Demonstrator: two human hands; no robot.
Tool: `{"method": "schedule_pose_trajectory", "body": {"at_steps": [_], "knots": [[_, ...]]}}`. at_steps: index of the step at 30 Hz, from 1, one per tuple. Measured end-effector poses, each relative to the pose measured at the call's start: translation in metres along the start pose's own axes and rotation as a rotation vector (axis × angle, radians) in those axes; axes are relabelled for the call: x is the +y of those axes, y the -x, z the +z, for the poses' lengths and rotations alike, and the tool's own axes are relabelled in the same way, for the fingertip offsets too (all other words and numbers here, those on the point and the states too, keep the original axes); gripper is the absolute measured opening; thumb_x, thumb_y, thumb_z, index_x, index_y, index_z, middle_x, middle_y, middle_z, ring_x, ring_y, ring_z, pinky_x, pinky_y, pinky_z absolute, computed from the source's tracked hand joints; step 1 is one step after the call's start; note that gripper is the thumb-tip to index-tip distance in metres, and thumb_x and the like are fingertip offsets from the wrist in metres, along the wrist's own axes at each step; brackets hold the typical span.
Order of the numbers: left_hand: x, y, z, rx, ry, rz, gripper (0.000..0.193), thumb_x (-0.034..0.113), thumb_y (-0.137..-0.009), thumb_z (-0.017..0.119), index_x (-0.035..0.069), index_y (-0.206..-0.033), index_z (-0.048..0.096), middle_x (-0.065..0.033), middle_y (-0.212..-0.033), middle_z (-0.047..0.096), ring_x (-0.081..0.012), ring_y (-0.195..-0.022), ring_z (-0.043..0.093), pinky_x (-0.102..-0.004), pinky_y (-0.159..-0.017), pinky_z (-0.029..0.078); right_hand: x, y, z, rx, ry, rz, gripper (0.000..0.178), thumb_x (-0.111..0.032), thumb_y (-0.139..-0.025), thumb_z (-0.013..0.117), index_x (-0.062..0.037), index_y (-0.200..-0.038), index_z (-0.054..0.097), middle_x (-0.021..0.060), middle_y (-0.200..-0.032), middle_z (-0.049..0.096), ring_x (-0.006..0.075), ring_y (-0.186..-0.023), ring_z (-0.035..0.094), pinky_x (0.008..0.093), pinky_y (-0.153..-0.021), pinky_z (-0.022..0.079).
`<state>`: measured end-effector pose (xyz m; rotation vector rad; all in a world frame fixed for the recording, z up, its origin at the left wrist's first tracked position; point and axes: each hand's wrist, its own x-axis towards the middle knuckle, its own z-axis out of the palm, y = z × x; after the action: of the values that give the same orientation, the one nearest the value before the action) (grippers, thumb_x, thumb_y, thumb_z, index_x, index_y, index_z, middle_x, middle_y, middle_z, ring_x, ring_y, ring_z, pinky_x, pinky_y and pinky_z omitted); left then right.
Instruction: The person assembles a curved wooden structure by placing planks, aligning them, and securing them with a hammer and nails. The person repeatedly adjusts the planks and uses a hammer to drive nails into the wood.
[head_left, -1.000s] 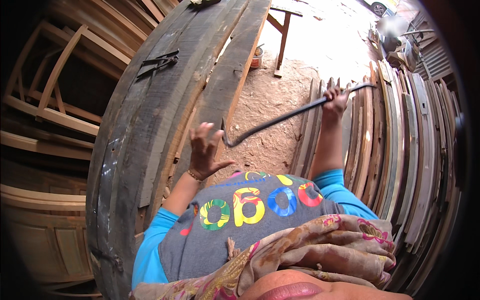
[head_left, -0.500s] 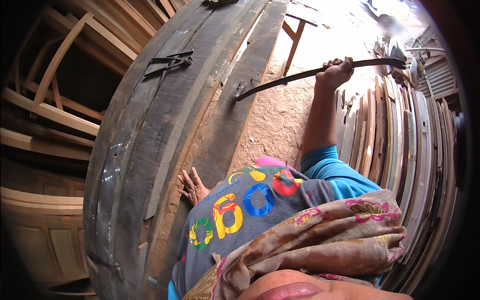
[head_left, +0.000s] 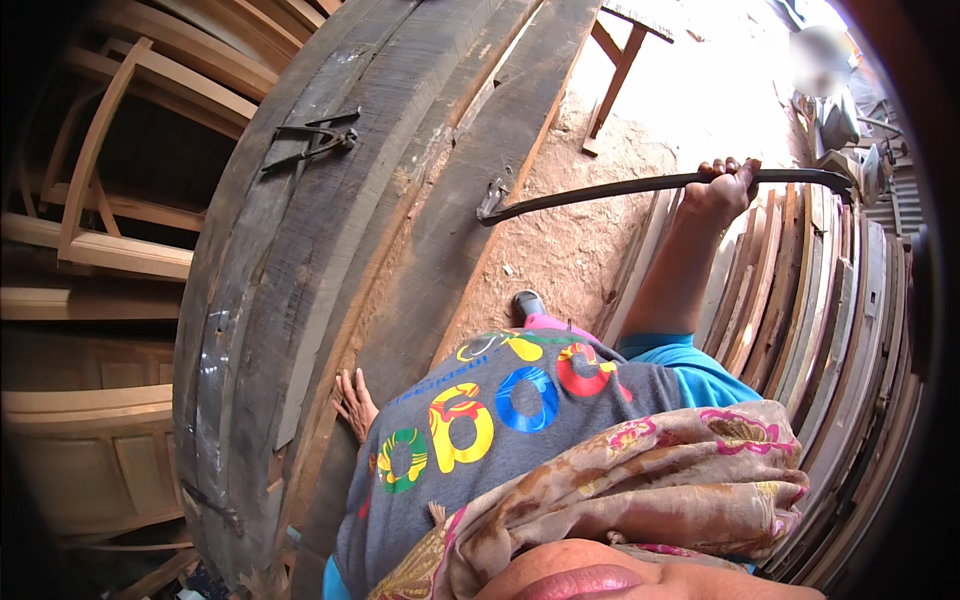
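Observation:
My right hand (head_left: 722,187) is closed around a long dark crowbar (head_left: 620,188), held well out to the right. The bar's left end meets the upper face of a dark wooden plank (head_left: 440,250), by a small damaged spot near the plank's right edge. Whether a nail sits under that tip is too small to make out. My left hand (head_left: 356,405) lies on the planks close to my body, fingers spread and holding nothing. Farther up on the boards rests a pair of dark pincers (head_left: 315,140) with its handles apart.
Another dark tool (head_left: 212,507), kind unclear, lies on the near left boards. Light wooden frames (head_left: 150,150) and a panelled door (head_left: 100,470) stand to the left. Stacked boards (head_left: 800,300) line the right. Beyond the planks are dirt ground (head_left: 560,240) and a wooden trestle (head_left: 618,80).
My right hand has moved right and lower, and the crowbar lies more level across the view. My left hand remains on the planks. The view has shifted slightly; a shoe now shows.

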<state>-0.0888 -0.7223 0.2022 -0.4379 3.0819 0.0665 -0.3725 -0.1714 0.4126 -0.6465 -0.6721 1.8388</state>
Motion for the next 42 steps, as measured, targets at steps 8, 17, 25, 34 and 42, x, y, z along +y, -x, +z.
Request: {"method": "schedule_pose_trajectory", "body": {"at_steps": [8,17,25,34,42], "knots": [[-0.012,-0.005,0.015,0.051,0.015,0.016,0.066,0.048,-0.088,0.05,0.025,-0.146,0.031,-0.0047,-0.152,0.028,-0.027,-0.143,0.024,-0.0672,-0.108,0.013,-0.01,-0.018,0.019,-0.793,-0.29,0.391,0.026,-0.029,-0.095,0.054,-0.0152,-0.076,0.044,-0.0015,-0.063,0.039,0.0135,-0.055,0.04,0.032,-0.058,0.038],[-0.014,-0.004,0.023,0.109,-0.029,0.021,0.06,0.045,-0.09,0.047,0.024,-0.144,0.034,-0.0058,-0.151,0.031,-0.026,-0.142,0.027,-0.0663,-0.108,0.016,-0.001,0.022,0.066,-0.466,0.014,-0.008,0.051,-0.065,-0.093,0.039,-0.0158,-0.078,0.035,-0.0038,-0.059,0.026,0.0099,-0.048,0.021,0.0261,-0.046,0.021],[0.006,-0.001,-0.008,0.003,0.045,0.004,0.061,0.043,-0.089,0.048,0.022,-0.145,0.032,-0.0093,-0.15,0.031,-0.0275,-0.14,0.028,-0.063,-0.108,0.02,0.018,0.018,0.114,-0.306,0.185,-0.008,0.05,-0.061,-0.095,0.038,-0.0145,-0.078,0.037,-0.003,-0.057,0.031,0.0087,-0.044,0.026,0.0235,-0.039,0.024],[0.012,0.0,-0.019,-0.037,0.105,0.005,0.063,0.043,-0.09,0.048,0.022,-0.146,0.029,-0.0104,-0.149,0.032,-0.0283,-0.138,0.031,-0.0611,-0.108,0.019,0.037,0.087,0.178,-0.502,0.253,-0.16,0.039,-0.046,-0.1,0.041,-0.0107,-0.085,0.044,-0.0017,-0.057,0.036,0.0079,-0.044,0.029,0.0223,-0.039,0.024],[0.009,-0.004,-0.013,0.097,0.198,0.055,0.072,0.053,-0.083,0.056,0.024,-0.144,0.032,-0.0084,-0.146,0.035,-0.0268,-0.136,0.035,-0.061,-0.108,0.02,0.104,0.163,0.243,-0.72,0.237,-0.206,0.034,-0.039,-0.098,0.049,-0.011,-0.08,0.045,-0.0032,-0.054,0.033,0.0067,-0.041,0.028,0.0235,-0.037,0.021]]}}
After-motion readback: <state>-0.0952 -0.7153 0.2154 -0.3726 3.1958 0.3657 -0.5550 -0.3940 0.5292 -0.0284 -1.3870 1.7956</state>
